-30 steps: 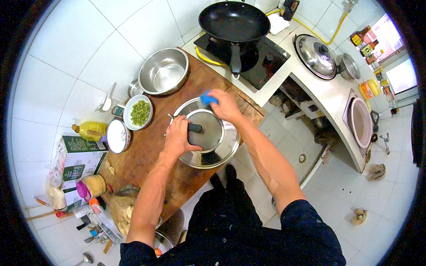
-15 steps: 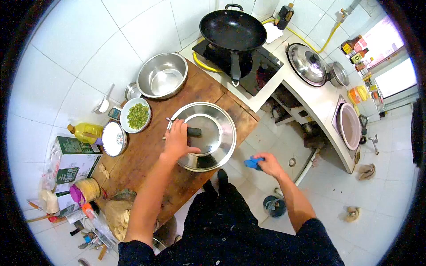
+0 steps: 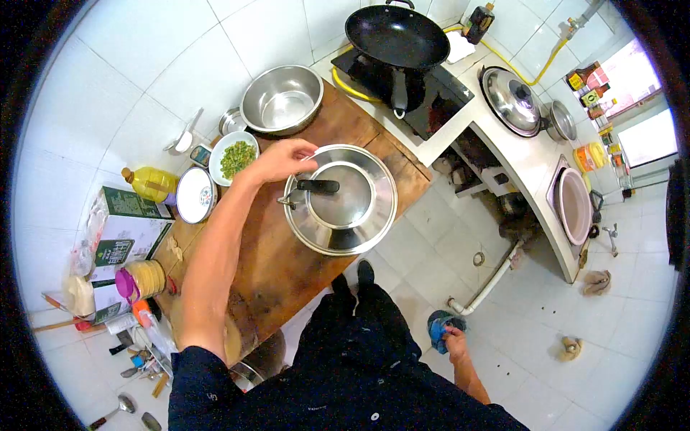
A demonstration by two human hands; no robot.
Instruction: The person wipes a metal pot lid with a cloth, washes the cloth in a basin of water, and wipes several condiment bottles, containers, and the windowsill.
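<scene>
A round steel pot with a lid [image 3: 374, 215] stands on the wooden table, a black grip [image 3: 318, 187] lying over its left side. My left hand [image 3: 284, 161] is by the lid's upper left rim, thumb and fingers apart and nothing visible between them; whether the fingertips touch the rim I cannot tell. Low on the right, my right hand [image 3: 456, 346] is closed on a crumpled blue cloth-like piece [image 3: 438, 332]. It is held over a small dark bin [image 3: 454, 321] on the floor, whose opening is mostly hidden.
A steel basin [image 3: 282, 100], a bowl of chopped greens [image 3: 237, 158] and a white bowl [image 3: 195, 194] line the table's wall side. Beyond the table's corner, a black wok [image 3: 397, 37] sits on the stove. A white pipe [image 3: 496, 276] runs above the floor near the bin.
My left hand has moved off the lid's grip to its upper left rim, and the grip is now uncovered. My right hand has gone down with the blue piece to the bin.
</scene>
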